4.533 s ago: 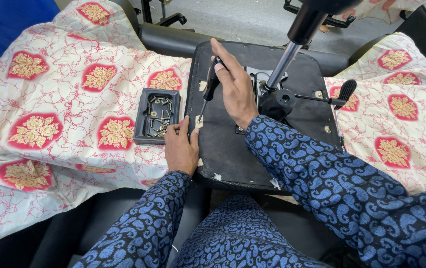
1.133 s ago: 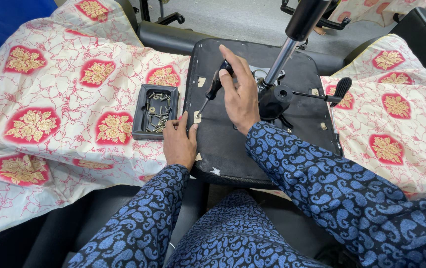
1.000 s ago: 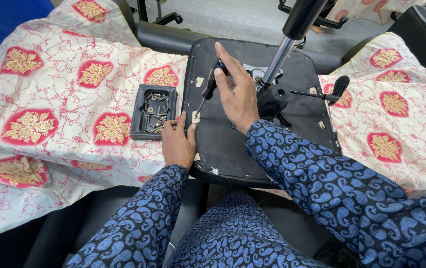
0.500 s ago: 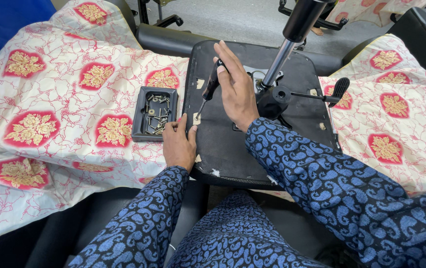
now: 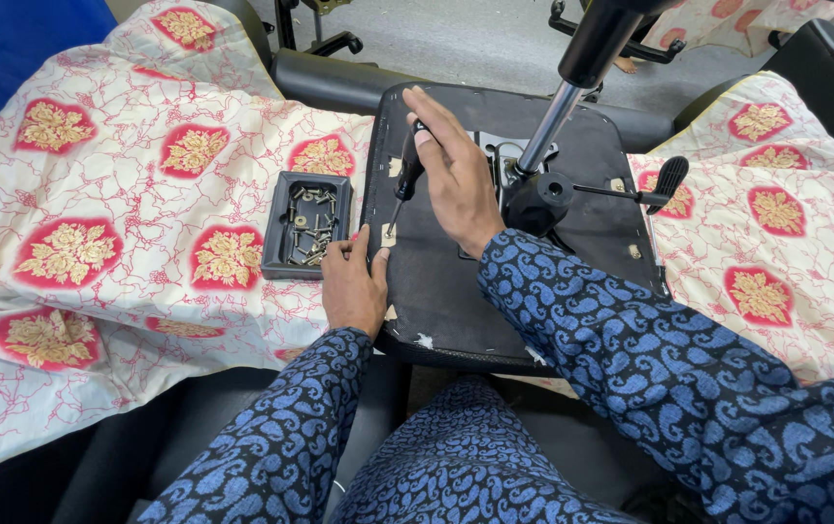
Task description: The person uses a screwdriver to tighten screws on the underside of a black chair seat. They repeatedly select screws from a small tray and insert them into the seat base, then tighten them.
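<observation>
An upturned black office chair seat [image 5: 436, 291] lies in front of me with its gas cylinder [image 5: 558, 102] and side lever [image 5: 645, 189] pointing up. My right hand [image 5: 456, 175] grips a black-handled screwdriver [image 5: 405, 180], its tip down at the seat's left edge. My left hand [image 5: 352, 286] rests at that same edge just below the tip, fingers together; what they pinch, if anything, is hidden. A small black tray [image 5: 306, 225] of several screws sits just left of my left hand.
A white cloth with red and gold floral motifs [image 5: 97, 223] covers the surface on both sides of the seat. Black chair parts [image 5: 330, 82] lie behind, with wheeled bases on the grey floor. A blue panel [image 5: 19, 49] stands at the far left.
My right hand has shifted slightly along the screwdriver handle, turning it in place. My left hand and the screw tray have stayed where they were.
</observation>
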